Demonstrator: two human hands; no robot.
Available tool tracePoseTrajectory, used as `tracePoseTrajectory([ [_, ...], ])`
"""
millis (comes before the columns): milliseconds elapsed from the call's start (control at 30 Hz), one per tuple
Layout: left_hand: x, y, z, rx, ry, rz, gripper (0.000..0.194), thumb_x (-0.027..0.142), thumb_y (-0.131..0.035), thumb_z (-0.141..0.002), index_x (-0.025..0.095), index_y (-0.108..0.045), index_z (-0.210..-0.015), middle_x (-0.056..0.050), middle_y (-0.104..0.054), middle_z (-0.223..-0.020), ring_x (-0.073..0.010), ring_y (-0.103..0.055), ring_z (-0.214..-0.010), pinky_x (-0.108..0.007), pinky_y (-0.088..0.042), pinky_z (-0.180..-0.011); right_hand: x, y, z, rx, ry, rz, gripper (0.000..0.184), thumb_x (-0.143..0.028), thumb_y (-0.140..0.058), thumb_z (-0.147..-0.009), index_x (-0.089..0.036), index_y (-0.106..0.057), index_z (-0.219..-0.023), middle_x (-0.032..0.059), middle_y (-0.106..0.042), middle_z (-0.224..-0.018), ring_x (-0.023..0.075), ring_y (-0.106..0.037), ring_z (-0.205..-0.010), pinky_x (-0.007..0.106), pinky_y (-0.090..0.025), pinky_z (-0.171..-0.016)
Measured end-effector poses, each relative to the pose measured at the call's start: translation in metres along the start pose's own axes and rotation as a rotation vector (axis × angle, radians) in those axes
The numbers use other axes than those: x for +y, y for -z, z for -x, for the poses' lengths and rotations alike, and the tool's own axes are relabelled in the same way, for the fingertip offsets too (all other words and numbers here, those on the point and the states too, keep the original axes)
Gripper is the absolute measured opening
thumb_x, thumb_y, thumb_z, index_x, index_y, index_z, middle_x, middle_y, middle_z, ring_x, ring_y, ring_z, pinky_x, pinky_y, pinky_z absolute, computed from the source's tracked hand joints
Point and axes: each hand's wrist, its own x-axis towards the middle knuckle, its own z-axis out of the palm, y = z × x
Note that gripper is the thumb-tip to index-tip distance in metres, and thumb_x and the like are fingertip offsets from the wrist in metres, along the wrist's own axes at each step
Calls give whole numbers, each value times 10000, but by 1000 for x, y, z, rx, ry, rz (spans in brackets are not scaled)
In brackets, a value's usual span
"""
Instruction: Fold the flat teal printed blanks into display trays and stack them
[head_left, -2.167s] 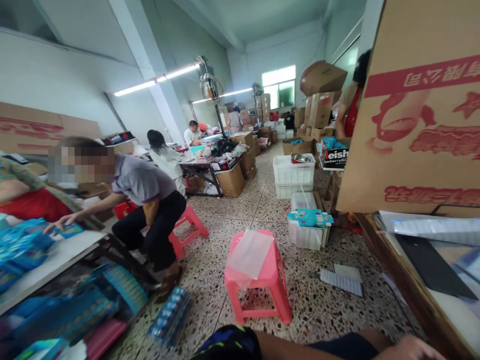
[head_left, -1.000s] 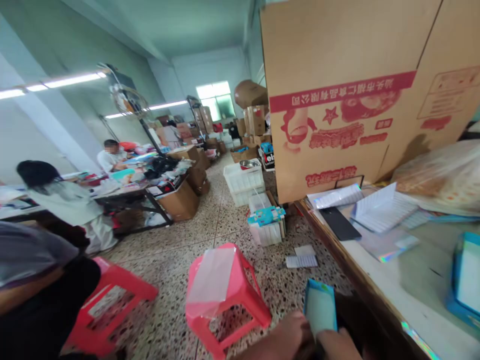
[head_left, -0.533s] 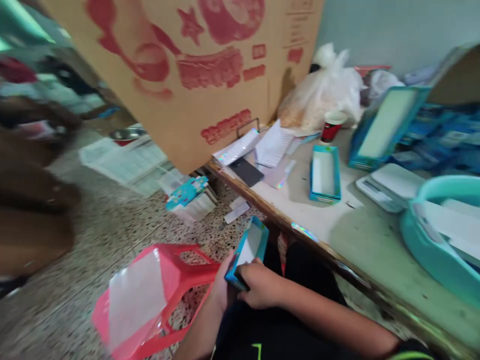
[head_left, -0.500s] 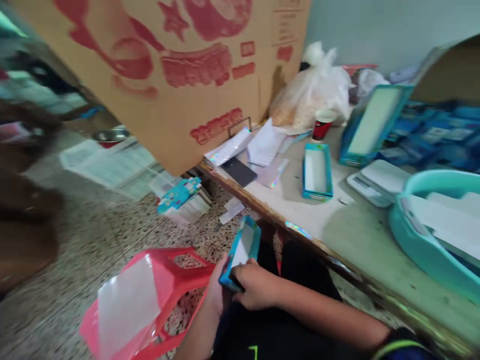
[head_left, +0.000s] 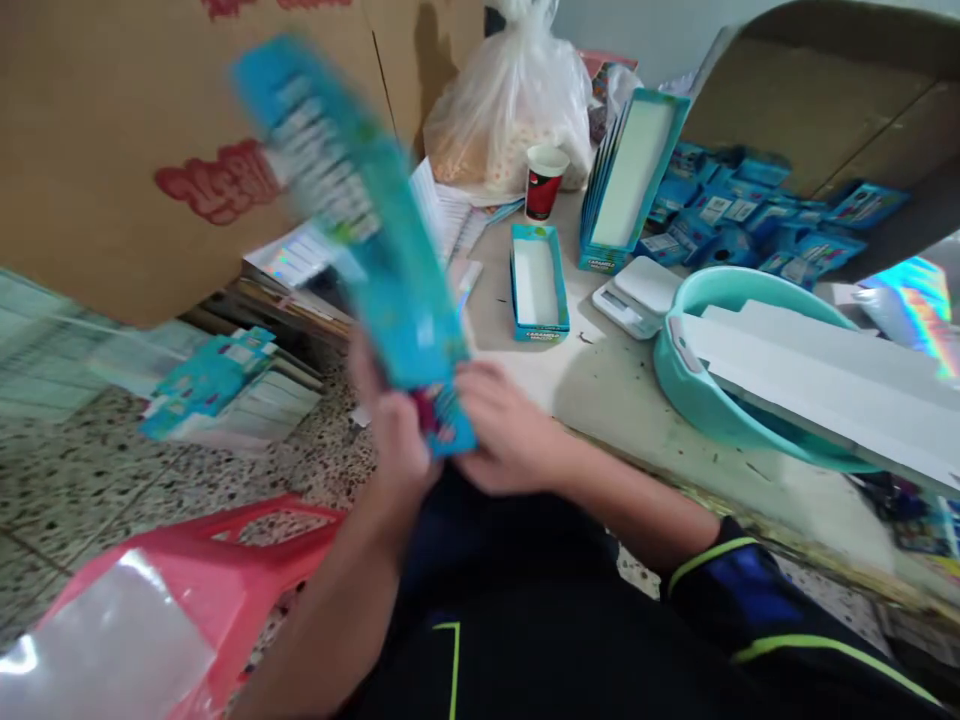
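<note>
A blue printed cardboard box (head_left: 409, 290), smeared by motion, is held up in front of me, tilted with its top to the left. My left hand (head_left: 394, 425) grips its lower left side, the thumb lying across the front. On the lower right edge, my right hand (head_left: 514, 425) has its fingers closed against the card. Beyond them on the table stands a blue tray box (head_left: 541, 280) with a white inside. Behind that, a nested stack of similar tray boxes (head_left: 634, 170) stands on end.
A turquoise basin (head_left: 675, 400) with white card sheets sits right, beside a white scale (head_left: 630, 300). A paper cup (head_left: 544, 185), a tied plastic bag (head_left: 510, 110) and a carton of small blue packs (head_left: 810, 70) stand behind. A red stool (head_left: 172, 560) is lower left.
The box has come up from my lap and turned, showing a long printed face instead of its white inside. Both hands rose with it. My view has swung to the right.
</note>
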Motion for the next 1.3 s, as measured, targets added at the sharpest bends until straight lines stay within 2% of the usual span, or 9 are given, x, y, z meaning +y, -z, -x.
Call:
tracePoseTrajectory([
  [100,0,-70,-67,-75,-256,3,510,551,-440,-1002,372,-460,-1479,-32,-560,-1499,-249,-476,-1462,-404,-434,-1201,67,30,17,220,-270,235,116,-143,-511,-817,-221,-567,-881,109,-607,-1005,304,-535,-1020,472,-436,-929],
  [167,-7,-107,-99,-102,-264,-166,664,495,-611,-941,259,-413,-1530,-130,-538,-1521,-285,-490,-1444,-435,-395,-1207,108,35,30,338,-393,275,99,-148,-507,-827,-233,-548,-855,99,-592,-954,306,-541,-979,453,-453,-870],
  [233,-17,-126,-117,-178,-225,-367,607,433,-621,-934,184,-504,-1476,-176,-624,-1416,-308,-575,-1345,-442,-436,-1143,136,31,40,394,-473,259,66,-182,-504,-875,-236,-535,-853,102,-597,-951,296,-552,-952,424,-461,-831],
  [333,-31,-126,-123,-335,-226,-580,407,397,-504,-977,169,-712,-1243,-162,-746,-1182,-310,-679,-1148,-394,-504,-980,152,19,47,277,-493,218,59,-228,-513,-923,-240,-524,-866,86,-602,-942,268,-560,-905,377,-445,-789],
  [467,-36,-113,-118,-406,-235,-628,401,437,-475,-981,214,-754,-1165,-126,-779,-1084,-298,-708,-1045,-355,-510,-843,151,11,47,186,-523,219,222,-376,-538,-982,-254,-453,-817,18,-539,-793,224,-520,-763,332,-378,-695],
  [733,-33,-115,-116,-481,-164,-565,566,440,-540,-956,235,-509,-1483,-116,-756,-1171,-315,-693,-1124,-400,-516,-948,133,15,44,224,-493,563,315,-442,-467,-1033,-240,-470,-791,57,-584,-872,253,-541,-871,405,-386,-824],
  [1033,-40,-119,-110,-496,-228,-397,624,353,-596,-907,176,-488,-1496,-100,-769,-961,-323,-722,-1028,-428,-539,-953,124,31,51,381,-510,335,353,-525,-353,-1052,-243,-558,-995,92,-560,-975,282,-566,-963,459,-478,-856],
  [1133,-39,-120,-111,-496,-244,-388,655,347,-620,-903,183,-465,-1518,-102,-769,-989,-318,-722,-1023,-420,-541,-956,130,33,55,337,-533,361,337,-499,-360,-1058,-239,-567,-1005,101,-565,-1002,284,-562,-982,459,-470,-870],
  [1300,-35,-119,-112,-521,-281,-456,494,399,-609,-928,202,-621,-1381,-126,-769,-1028,-326,-711,-1040,-396,-537,-940,138,23,54,174,-610,497,277,-428,-400,-1059,-232,-568,-959,98,-587,-1027,276,-543,-974,427,-428,-878],
])
